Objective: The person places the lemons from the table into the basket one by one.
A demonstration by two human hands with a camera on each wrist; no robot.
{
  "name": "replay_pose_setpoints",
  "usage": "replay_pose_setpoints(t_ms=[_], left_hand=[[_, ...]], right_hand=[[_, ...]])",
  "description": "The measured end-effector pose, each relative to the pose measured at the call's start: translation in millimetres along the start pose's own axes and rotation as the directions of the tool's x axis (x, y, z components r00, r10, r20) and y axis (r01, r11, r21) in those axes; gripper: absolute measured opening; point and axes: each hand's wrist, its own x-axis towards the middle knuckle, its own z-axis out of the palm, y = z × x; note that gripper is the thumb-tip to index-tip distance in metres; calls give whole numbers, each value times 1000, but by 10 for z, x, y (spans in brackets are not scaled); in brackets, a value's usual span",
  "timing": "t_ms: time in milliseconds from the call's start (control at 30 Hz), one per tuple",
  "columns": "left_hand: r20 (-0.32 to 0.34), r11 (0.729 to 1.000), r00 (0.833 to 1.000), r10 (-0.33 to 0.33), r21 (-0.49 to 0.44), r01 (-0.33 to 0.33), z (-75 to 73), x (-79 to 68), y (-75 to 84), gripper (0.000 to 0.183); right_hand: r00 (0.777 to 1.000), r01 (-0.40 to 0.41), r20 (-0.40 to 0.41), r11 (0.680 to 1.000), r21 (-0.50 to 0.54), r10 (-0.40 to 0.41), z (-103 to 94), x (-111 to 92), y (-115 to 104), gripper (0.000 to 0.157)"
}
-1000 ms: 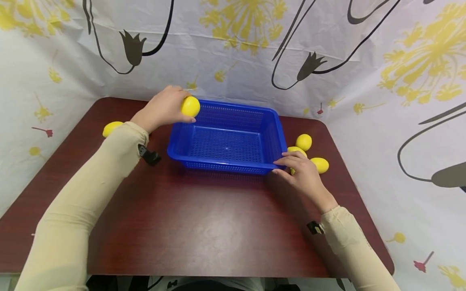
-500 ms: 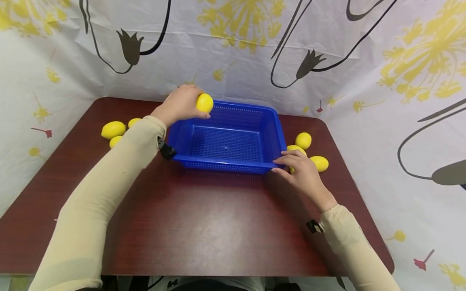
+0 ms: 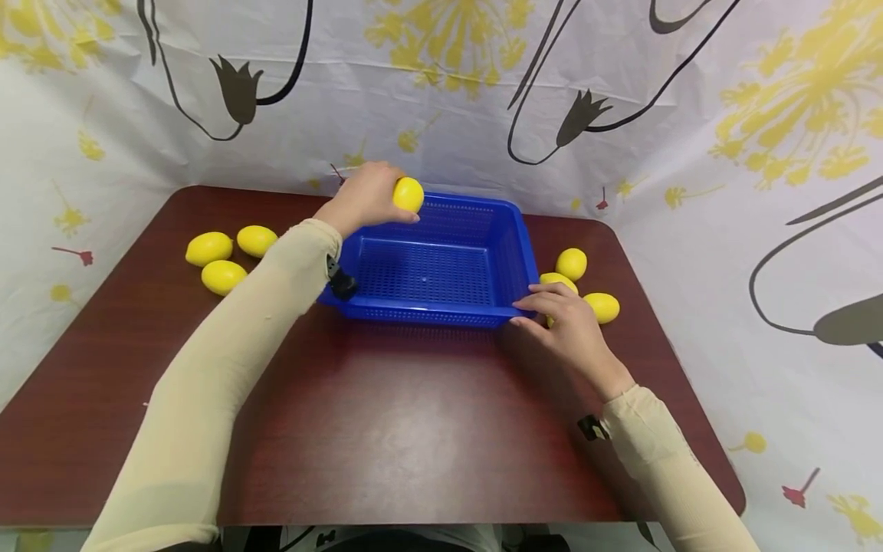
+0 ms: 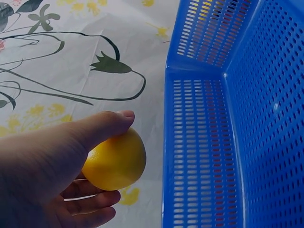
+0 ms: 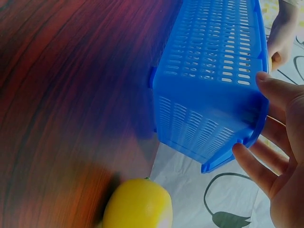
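Observation:
My left hand (image 3: 369, 198) holds a yellow lemon (image 3: 408, 195) above the left back part of a blue plastic basket (image 3: 428, 316). In the left wrist view, thumb and fingers wrap the lemon (image 4: 116, 161), apart from the basket wall (image 4: 199, 142). My right hand (image 3: 569, 326) grips the basket's front right corner, thumb on the front side and fingers round the right side, as the right wrist view shows on the basket (image 5: 209, 90). Inside the basket, the visible perforated floor bears nothing.
Several lemons lie right of the basket, including one lemon (image 3: 572, 264) at the back and another lemon (image 3: 602, 307) beside my right hand. Left of it lie other lemons (image 3: 209, 249). A patterned white cloth (image 3: 441, 100) hangs behind the dark red table (image 3: 414, 429).
My left hand has carried the lemon rightward, from the basket's left rim to over its inside. More lemons on the left have come into sight. The right hand stays at the corner.

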Motion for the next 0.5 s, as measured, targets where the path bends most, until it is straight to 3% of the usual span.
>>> replay_pose_setpoints(t_ms=[500], left_hand=[[-16, 992, 999, -50, -121, 48, 226, 259, 181, 73]], right_hand=[[1000, 4, -11, 1000, 11, -4, 9, 5, 17, 30]])
